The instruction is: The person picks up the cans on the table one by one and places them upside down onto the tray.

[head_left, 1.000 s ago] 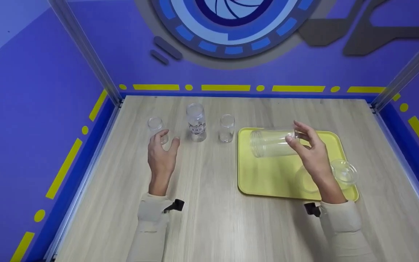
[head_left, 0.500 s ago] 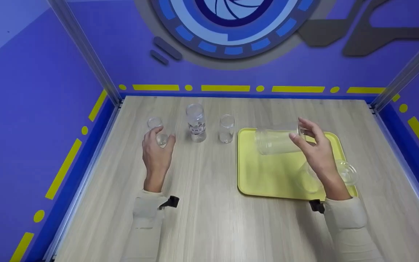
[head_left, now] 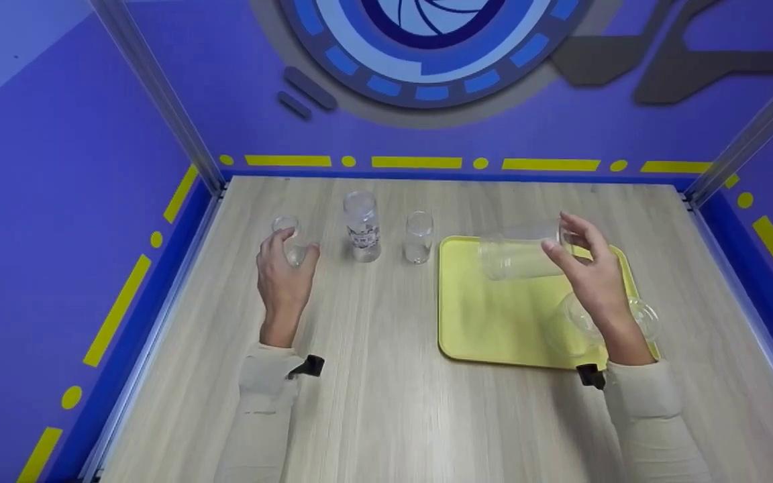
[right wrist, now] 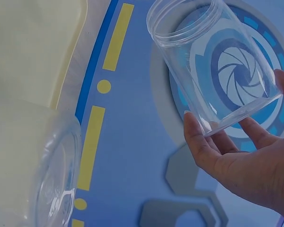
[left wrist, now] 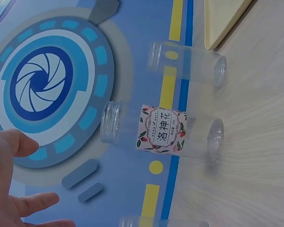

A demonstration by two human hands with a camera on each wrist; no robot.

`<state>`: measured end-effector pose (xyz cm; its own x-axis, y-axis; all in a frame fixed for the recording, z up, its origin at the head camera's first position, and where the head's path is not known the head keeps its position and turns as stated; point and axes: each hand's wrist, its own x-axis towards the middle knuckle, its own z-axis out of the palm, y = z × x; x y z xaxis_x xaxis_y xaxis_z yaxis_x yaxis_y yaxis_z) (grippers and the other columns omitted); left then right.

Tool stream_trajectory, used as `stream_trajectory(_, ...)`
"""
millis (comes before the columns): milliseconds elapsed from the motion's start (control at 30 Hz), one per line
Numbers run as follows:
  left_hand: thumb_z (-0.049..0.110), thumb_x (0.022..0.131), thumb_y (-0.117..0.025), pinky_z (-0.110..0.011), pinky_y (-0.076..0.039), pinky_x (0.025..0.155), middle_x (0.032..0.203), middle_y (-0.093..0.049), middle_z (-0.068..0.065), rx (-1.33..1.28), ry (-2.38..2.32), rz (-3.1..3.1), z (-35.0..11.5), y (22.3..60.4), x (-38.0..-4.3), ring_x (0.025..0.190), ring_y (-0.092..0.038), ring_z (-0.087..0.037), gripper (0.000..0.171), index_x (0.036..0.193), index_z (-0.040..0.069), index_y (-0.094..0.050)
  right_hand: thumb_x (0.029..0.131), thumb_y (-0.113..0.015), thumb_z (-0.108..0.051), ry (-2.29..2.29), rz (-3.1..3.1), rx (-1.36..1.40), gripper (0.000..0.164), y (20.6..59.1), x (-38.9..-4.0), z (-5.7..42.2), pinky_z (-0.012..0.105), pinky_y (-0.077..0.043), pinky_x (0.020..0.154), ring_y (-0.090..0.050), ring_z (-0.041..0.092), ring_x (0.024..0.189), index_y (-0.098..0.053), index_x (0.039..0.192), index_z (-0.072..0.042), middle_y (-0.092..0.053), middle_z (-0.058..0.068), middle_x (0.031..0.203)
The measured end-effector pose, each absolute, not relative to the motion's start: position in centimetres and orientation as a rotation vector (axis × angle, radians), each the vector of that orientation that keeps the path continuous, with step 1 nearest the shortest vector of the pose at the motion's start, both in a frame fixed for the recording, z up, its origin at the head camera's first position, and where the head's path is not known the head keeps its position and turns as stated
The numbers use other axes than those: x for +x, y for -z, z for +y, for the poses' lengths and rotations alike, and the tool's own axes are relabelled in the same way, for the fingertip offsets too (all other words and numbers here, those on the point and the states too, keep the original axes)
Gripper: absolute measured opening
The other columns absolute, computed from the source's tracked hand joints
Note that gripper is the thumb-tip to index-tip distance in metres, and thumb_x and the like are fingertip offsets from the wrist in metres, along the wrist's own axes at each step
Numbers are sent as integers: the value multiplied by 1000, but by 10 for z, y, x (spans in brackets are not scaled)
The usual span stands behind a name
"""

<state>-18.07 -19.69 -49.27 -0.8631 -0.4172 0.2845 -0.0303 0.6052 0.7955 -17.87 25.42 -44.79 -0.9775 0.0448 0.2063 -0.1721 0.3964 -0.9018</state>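
My right hand (head_left: 591,272) grips a large clear jar (head_left: 521,258) by its base end, above the yellow tray (head_left: 467,329). The jar lies sideways with its threaded mouth to the left; the right wrist view shows the fingers around its bottom. My left hand (head_left: 284,282) is spread, thumb and fingers apart, in front of a small clear jar (head_left: 285,222) that it partly hides; contact cannot be made out. Right of it stand a taller clear jar (left wrist: 161,130) with a printed floral label and another small clear jar (head_left: 419,238).
More clear plastic containers (head_left: 645,318) are at the tray's right side, partly hidden behind my right wrist. The wood-look table (head_left: 386,402) is bounded by a blue-purple back wall (head_left: 427,141) and side walls with metal posts (head_left: 158,94).
My left hand has shifted left and forward, toward the small left jar. My right hand has carried the large jar a little right and away from me. The standing jars stay put.
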Motion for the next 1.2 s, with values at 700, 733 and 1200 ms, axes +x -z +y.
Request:
stream_trajectory(700, 38, 96, -71, -60, -45, 104, 154, -52, -18, 327, 1128, -2408, -209, 496, -195, 139, -48, -39, 59, 145, 5, -61, 104, -71, -34, -1529, -2481, 95, 64, 446, -187, 267, 32, -43, 102, -48, 28, 137, -48, 159, -11, -52, 12, 152)
stream_trajectory(733, 38, 96, -71, -60, -45, 105, 155, -52, -18, 324, 1129, -2410, -210, 495, -195, 140, -47, -38, 60, 145, 5, -61, 104, -71, -35, -1527, -2483, 96, 64, 445, -187, 268, 33, -43, 103, -48, 28, 138, -48, 159, -11, -52, 12, 152)
stream_trajectory(1200, 40, 95, -71, -60, -44, 107, 156, -49, -21, 368, 1136, -2451, -219, 495, -209, 142, -45, -41, 63, 146, 5, -60, 103, -71, -38, -1449, -2526, 118, 68, 439, -193, 274, 59, -40, 112, -44, 37, 141, -45, 161, -12, -47, 15, 156)
